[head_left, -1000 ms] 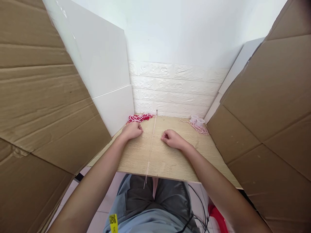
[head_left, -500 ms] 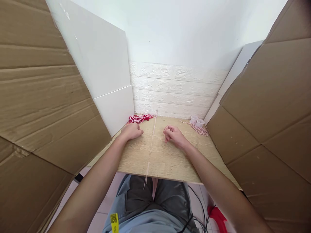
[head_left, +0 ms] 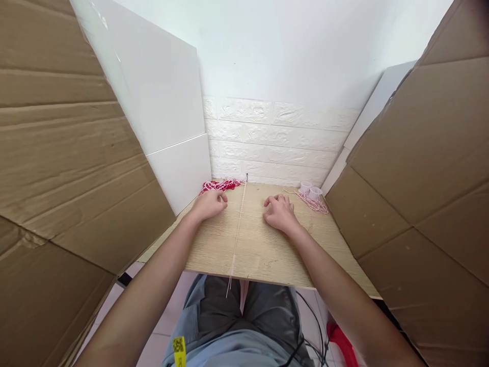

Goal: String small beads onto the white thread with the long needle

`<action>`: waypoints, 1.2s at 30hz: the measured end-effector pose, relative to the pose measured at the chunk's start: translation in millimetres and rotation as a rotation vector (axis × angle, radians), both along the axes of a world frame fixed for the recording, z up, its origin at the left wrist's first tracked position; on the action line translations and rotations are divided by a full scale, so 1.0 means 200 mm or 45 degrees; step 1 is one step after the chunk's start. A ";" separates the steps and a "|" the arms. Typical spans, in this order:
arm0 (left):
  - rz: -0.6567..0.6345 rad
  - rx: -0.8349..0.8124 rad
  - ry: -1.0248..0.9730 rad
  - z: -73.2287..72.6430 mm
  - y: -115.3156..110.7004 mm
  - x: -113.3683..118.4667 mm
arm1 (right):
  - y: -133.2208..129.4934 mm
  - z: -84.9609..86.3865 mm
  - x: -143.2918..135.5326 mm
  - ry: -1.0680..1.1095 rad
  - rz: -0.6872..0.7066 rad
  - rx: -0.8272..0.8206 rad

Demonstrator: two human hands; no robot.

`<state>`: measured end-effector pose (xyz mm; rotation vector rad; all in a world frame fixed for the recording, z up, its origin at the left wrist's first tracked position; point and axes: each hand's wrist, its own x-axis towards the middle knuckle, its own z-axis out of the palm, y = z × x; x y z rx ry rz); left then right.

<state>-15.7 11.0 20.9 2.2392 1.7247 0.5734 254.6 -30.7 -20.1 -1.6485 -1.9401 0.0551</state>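
A pale string (head_left: 238, 232) runs taut from a small dark hook (head_left: 246, 176) at the wall down to the table's front edge, where its thin ends hang over. A short, fine thread (head_left: 240, 211) crosses it between my hands. Left of the string, my left hand (head_left: 209, 205) rests near the table with thumb and forefinger apart, seemingly holding nothing. On the other side, my right hand (head_left: 280, 213) is loosely bent, its fingers apart and nothing visible in them. Neither hand touches the string.
Red and pink-white cords (head_left: 219, 186) lie bundled at the back left of the wooden table (head_left: 267, 260). Pink cord (head_left: 315, 205) lies at the back right beside two small clear cups (head_left: 315, 193). Cardboard panels (head_left: 420, 178) flank both sides; a white brick-pattern wall (head_left: 282, 137) stands behind.
My right hand has moved slightly right, its pinched fingers loosening and turning down. My left hand's thumb and forefinger have parted. The short cross thread now shows more clearly on the string.
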 end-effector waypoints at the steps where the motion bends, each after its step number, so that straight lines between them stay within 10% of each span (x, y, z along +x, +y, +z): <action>1: -0.071 -0.005 -0.061 0.00 -0.01 0.02 | -0.01 0.00 -0.02 0.012 0.008 0.033; 8: -0.445 -0.082 -0.216 -0.03 -0.04 0.08 | -0.02 -0.03 -0.18 0.121 0.356 -0.056; 19: -0.659 -0.268 -0.278 -0.05 -0.03 0.08 | -0.03 -0.03 -0.22 0.189 0.425 -0.126; 36: -0.630 -0.329 -0.260 -0.04 -0.05 0.10 | -0.02 -0.03 -0.23 0.109 0.444 -0.166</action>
